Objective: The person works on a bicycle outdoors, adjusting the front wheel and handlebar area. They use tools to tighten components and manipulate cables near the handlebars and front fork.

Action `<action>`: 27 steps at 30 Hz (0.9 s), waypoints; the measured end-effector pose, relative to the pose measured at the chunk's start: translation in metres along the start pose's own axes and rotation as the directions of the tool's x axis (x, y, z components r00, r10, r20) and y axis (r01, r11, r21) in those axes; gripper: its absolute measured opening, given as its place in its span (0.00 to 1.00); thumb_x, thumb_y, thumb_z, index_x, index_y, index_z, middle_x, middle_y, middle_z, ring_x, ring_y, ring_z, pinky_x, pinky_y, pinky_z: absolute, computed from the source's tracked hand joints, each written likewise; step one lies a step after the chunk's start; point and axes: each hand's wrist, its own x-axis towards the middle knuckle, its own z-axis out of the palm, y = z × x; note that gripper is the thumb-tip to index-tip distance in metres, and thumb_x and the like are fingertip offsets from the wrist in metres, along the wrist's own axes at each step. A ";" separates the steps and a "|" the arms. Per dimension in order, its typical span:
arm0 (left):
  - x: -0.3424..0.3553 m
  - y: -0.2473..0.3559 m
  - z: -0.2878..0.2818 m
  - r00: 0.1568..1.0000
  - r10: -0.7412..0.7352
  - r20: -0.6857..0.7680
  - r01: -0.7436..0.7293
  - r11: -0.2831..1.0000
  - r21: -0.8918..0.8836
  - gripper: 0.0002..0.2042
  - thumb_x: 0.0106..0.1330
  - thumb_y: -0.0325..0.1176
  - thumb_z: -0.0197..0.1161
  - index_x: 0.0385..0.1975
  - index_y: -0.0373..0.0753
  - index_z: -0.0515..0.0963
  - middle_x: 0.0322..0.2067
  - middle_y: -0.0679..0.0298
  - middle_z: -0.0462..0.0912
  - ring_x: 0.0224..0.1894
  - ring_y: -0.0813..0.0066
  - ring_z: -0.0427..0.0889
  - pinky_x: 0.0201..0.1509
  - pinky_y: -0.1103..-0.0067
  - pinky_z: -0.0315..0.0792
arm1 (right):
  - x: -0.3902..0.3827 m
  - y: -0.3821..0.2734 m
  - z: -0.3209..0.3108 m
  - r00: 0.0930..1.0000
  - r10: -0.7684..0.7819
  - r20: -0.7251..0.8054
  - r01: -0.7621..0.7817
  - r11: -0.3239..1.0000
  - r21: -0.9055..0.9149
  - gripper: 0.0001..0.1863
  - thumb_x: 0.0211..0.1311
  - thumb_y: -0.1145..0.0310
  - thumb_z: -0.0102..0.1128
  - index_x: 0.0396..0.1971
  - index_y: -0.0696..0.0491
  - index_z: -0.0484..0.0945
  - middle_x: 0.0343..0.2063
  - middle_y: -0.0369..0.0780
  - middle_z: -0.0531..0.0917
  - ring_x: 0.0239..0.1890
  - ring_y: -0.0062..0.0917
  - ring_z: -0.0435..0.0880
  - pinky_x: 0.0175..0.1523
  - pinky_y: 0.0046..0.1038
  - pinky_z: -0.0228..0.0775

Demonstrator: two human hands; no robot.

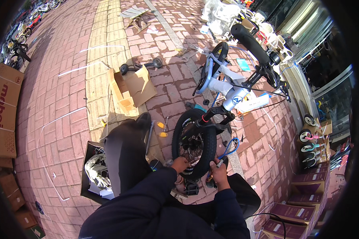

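Note:
A silver-blue bicycle (238, 93) lies in front of me, its black front tire (208, 157) close to my knees. My left hand (180, 165) is closed at the lower left of the wheel's inner rim, on something I cannot make out. At the tire's right side, my right hand (218, 171) grips a small silver cylindrical fitting (219, 163), near a looped blue hose (233, 145). A black pedal (192, 186) lies below the wheel. Yellow objects (162, 125) and a long silver rod (149, 137) are on the paving beside my left leg.
An open cardboard box (143, 85) lies ahead, black parts behind it. A box of parts (92, 153) sits at my left. Large cartons (2, 111) line the left edge, purple boxes (307, 187) the right. White wrapped parts (217, 18) are piled by the glass storefront at upper right.

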 end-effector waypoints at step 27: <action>0.006 -0.025 0.011 0.978 0.208 0.002 -0.208 0.978 0.019 0.10 0.62 0.36 0.67 0.35 0.37 0.88 0.35 0.52 0.87 0.41 0.49 0.85 0.48 0.62 0.78 | 0.001 0.001 0.001 0.998 -0.063 -0.003 0.063 0.998 -0.015 0.15 0.74 0.66 0.59 0.52 0.60 0.80 0.23 0.31 0.79 0.20 0.16 0.74 0.27 0.22 0.64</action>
